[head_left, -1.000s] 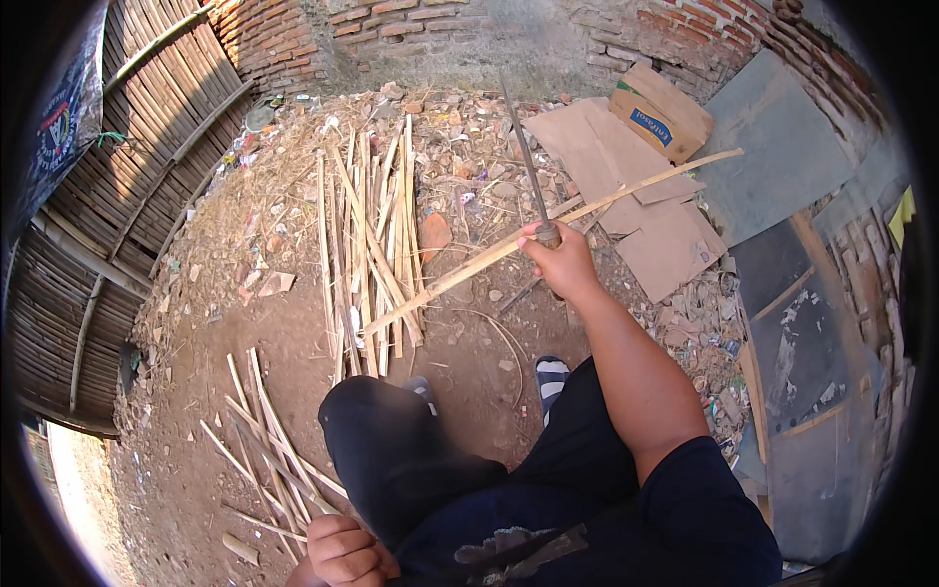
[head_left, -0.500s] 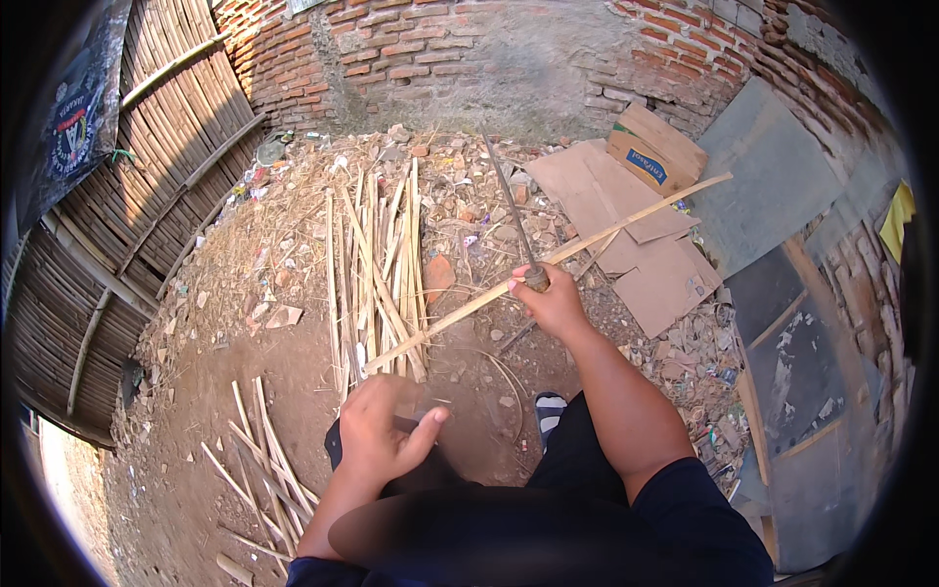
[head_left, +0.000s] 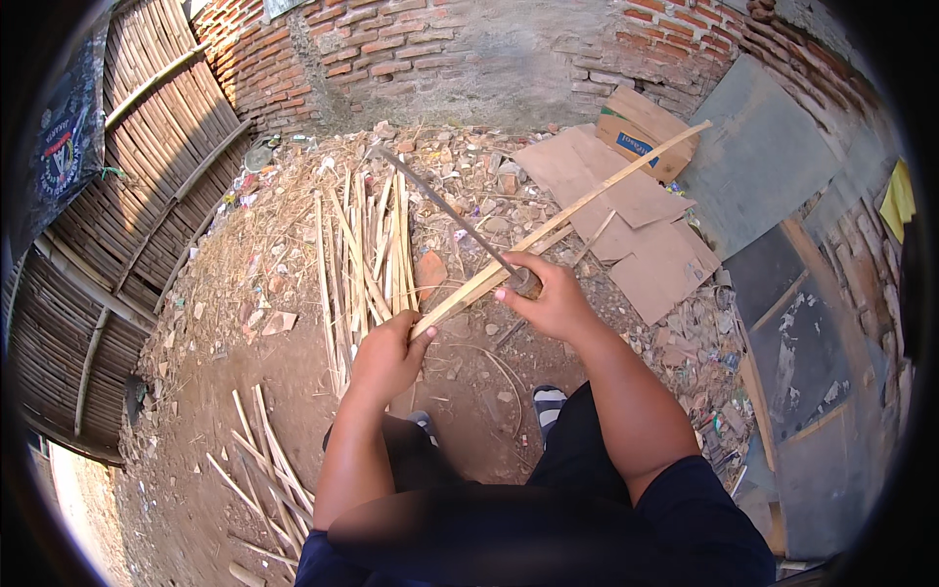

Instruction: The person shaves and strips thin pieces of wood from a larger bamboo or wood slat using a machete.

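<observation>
My right hand (head_left: 553,301) is closed around the handle of a machete (head_left: 442,203), whose long dark blade points up and to the left. A long pale bamboo strip (head_left: 618,180) passes by that hand on a slant, reaching far to the right. Near the hands it looks doubled, as though split or paired with a second strip; I cannot tell which. At the strip's lower left end, my left hand (head_left: 384,360) grips it between thumb and fingers. Just beyond the left hand lies a bundle of bamboo strips (head_left: 377,245) on the ground.
More bamboo strips (head_left: 269,470) lie at the lower left. Flattened cardboard (head_left: 655,279) and a cardboard box (head_left: 641,137) rest at the right, beside grey sheets (head_left: 763,166). Rubble covers the ground up to a brick wall (head_left: 421,49); a bamboo fence (head_left: 156,98) stands left.
My left hand has gone from loosely spread to gripping the strip's near end. The machete blade has swung to the left, and the strip's far end has risen.
</observation>
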`<state>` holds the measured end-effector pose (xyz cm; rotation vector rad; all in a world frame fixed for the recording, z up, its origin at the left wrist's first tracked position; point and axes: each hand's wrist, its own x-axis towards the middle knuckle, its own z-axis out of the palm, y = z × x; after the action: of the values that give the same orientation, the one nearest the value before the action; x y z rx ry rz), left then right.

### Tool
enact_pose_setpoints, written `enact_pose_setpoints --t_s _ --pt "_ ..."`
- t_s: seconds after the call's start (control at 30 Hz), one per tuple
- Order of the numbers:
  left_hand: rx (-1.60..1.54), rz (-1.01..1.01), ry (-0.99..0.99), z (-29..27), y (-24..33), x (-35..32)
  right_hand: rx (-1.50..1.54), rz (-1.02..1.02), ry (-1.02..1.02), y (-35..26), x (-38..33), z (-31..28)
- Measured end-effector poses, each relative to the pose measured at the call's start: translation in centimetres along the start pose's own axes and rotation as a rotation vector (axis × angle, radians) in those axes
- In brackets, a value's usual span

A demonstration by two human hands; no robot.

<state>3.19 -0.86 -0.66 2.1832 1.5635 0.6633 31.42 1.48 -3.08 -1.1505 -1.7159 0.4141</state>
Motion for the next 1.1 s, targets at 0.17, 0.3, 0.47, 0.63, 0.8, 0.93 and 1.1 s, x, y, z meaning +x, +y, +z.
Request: enact_pose_setpoints --t_s 0.17,0.3,0.47,0.63,0.8,0.93,1.1 --pt "0.013 -0.037 0.007 -1.8 -0.3 0.6 -0.279 0.254 -0.268 -3.1 0.2 -1.3" --pt "-0.052 -0.067 0.028 -0.3 -2.1 -0.1 -0.335 0.133 -0.276 -1.4 -0.5 -0.5" --pt "-0.221 -0.124 0.038 -0.3 -4.5 -1.5 -0.429 0.182 -0.169 -1.1 0.4 -2.6" --pt "-0.250 -0.110 0.056 -0.1 -5.0 -1.8 -0.418 0.189 -0.185 -0.9 0.2 -2.5" --pt "-0.155 -0.074 0.072 -0.5 -4.3 -1.7 -0.482 0.138 -0.452 -2.8 0.0 -1.3" --pt "-0.036 -0.095 0.107 -1.1 -4.3 -1.7 -0.320 0.260 -0.219 1.1 0.7 -4.0" --pt "-0.029 -0.116 0.156 -1.2 -2.5 -1.4 -0.370 0.294 -0.145 3.3 0.8 -4.8"
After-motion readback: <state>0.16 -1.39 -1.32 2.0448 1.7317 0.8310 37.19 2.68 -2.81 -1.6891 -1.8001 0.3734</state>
